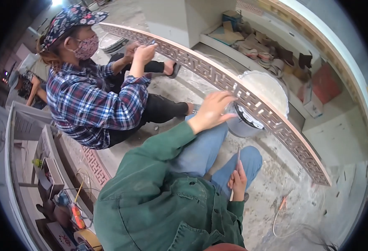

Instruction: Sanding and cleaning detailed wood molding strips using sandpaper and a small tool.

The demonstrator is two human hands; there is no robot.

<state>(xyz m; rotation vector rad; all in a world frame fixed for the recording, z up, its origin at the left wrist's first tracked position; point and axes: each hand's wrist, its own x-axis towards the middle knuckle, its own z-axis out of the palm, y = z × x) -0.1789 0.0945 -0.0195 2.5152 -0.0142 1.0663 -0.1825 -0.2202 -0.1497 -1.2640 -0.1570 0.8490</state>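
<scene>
A long, narrow fretwork panel point(217, 77) with a cut-out geometric pattern and a pale upper edge runs diagonally across the view. My left hand point(212, 109) reaches up to its near face, fingers spread and thumb apart, the fingertips at the lattice. Lower down, beside my knee, my right hand point(237, 183) is closed around a thin, narrow stick-like tool point(239, 159) that points upward. Its exact kind is too small to make out. To my left a co-worker point(96, 96) in a plaid shirt has both hands at the same panel, with a small tool in them.
Under the panel stand a grey bucket point(244, 125) and a round, pale-topped container point(267, 85). Shoes and boxes fill a low shelf point(272, 54) beyond. A cable point(275, 224) lies on the floor at right; another fretwork panel point(94, 163) and a cluttered shelf are at left.
</scene>
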